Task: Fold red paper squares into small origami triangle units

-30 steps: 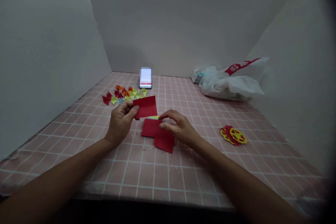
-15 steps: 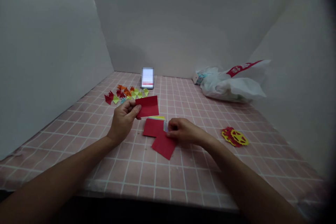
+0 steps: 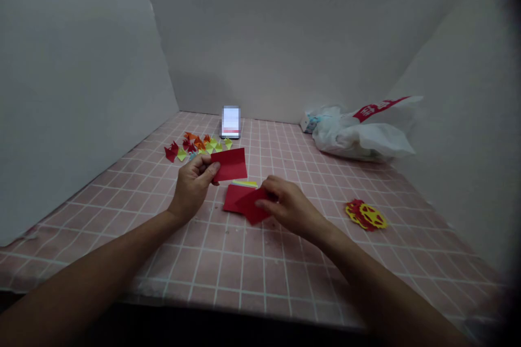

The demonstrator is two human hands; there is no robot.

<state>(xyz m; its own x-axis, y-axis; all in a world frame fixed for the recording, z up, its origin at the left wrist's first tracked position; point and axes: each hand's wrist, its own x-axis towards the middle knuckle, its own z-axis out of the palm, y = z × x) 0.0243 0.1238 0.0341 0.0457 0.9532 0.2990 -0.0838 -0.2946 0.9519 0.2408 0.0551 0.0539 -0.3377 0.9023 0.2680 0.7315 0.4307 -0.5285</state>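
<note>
Pink, white-gridded table [image 3: 220, 276]; pale walls [image 3: 285, 38]. Left hand [image 3: 191, 187] pinches oblong matte red paper [image 3: 232, 165] above table. Right hand [image 3: 287, 203] grips another red sheet [image 3: 254, 210], partly covering red-topped stack [image 3: 233, 198].

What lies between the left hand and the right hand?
In the head view: a red-topped paper stack on the table, a red rectangle held by the left hand, and a red sheet held by the right hand.
</note>
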